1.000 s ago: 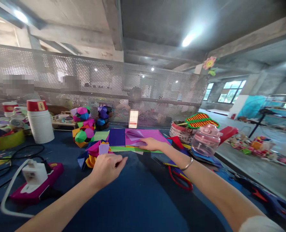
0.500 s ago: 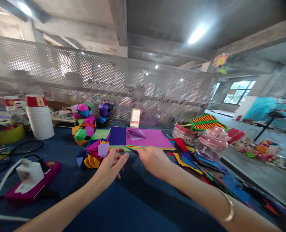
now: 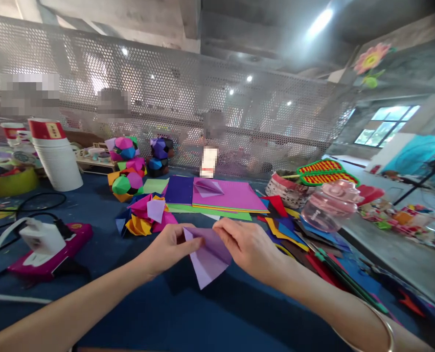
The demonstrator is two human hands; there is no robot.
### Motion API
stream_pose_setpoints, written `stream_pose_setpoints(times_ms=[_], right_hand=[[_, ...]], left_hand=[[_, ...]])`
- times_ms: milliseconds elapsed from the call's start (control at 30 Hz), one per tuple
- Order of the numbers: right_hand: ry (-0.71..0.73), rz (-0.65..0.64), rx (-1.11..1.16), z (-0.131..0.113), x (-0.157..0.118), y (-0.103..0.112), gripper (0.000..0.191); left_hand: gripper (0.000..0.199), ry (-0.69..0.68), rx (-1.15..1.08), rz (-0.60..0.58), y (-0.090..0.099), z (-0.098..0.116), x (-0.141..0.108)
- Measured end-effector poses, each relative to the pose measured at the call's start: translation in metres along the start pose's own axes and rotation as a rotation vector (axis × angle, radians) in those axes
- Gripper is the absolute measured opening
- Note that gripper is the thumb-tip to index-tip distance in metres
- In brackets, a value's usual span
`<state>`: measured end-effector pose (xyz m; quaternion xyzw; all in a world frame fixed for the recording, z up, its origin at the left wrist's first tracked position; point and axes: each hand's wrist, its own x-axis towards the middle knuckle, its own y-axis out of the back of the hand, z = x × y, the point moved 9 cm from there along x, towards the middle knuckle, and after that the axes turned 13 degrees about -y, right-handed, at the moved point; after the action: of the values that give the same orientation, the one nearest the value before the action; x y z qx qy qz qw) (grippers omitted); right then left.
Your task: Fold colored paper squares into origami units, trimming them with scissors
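A folded sheet of light purple paper (image 3: 210, 259) hangs between my hands over the dark blue table, one corner pointing down. My left hand (image 3: 173, 248) pinches its left edge between thumb and fingers. The paper's upper right edge is gripped by my right hand (image 3: 244, 247), whose fingertips are partly hidden. Behind them lies a stack of magenta sheets (image 3: 235, 194) with a small folded purple piece (image 3: 209, 187) on top. A dark blue sheet (image 3: 179, 190) is beside the stack. Left of it sits a cluster of folded colored paper (image 3: 149, 215).
White paper cups (image 3: 57, 164) and a magenta power strip (image 3: 76, 239) with a white plug are at left. Colored paper balls (image 3: 126, 183) stand behind. At right are a pink clear bottle (image 3: 327, 208), a woven basket (image 3: 285, 189), paper scraps and a green-handled tool (image 3: 349, 278).
The light purple paper is now held up between both hands. My left hand has closed on it, and my right hand has come back from the stack's front edge. The camera view has shifted.
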<state>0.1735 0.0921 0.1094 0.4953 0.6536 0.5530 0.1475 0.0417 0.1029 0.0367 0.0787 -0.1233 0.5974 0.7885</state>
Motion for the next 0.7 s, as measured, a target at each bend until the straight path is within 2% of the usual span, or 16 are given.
stream_pose_setpoints(times_ms=[167, 300, 367, 467, 600, 700], right_hand=[[-0.173, 0.02, 0.116, 0.032, 0.011, 0.004, 0.023], [-0.145, -0.247, 0.079, 0.029, -0.004, -0.031, 0.008], [-0.126, -0.344, 0.058, 0.024, -0.016, -0.048, 0.009], [-0.149, -0.366, 0.029, 0.022, -0.024, -0.059, 0.007], [-0.14, -0.359, -0.006, 0.016, -0.026, -0.061, 0.009], [-0.109, -0.337, -0.023, -0.002, -0.035, -0.059, 0.01]], left_hand=[[0.04, 0.064, -0.077, 0.239, 0.033, -0.008, 0.002], [0.036, 0.065, -0.143, 0.4, 0.057, -0.006, 0.004], [0.034, 0.071, -0.168, 0.417, 0.058, -0.006, 0.004], [0.036, 0.085, -0.195, 0.409, 0.052, -0.006, 0.003], [0.043, 0.085, -0.21, 0.405, 0.05, -0.005, 0.002], [0.048, 0.074, -0.216, 0.414, 0.054, -0.004, 0.003]])
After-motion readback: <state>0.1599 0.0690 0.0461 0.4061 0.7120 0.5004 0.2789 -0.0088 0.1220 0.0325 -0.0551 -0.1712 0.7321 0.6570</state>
